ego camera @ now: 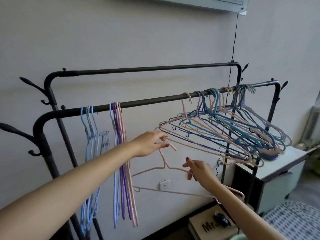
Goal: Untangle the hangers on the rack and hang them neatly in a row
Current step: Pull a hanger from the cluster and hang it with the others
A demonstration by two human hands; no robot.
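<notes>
A black clothes rack has a front rail (152,100). On its left hang two tidy groups: several light-blue hangers (90,135) and several purple and pink hangers (119,135). A tangled bunch of pink, blue and purple hangers (230,129) hangs tilted at the rail's right end. A loose pink hanger (163,163) is off the rail, below it. My left hand (150,142) pinches that hanger's hook. My right hand (199,168) grips its right shoulder wire.
A second, higher rail (147,68) runs behind. Coat hooks (29,84) stick out on the left posts. A white cabinet (284,168) stands under the tangled bunch at right. A box (207,226) lies on the floor, and a black cord (233,40) runs down the wall.
</notes>
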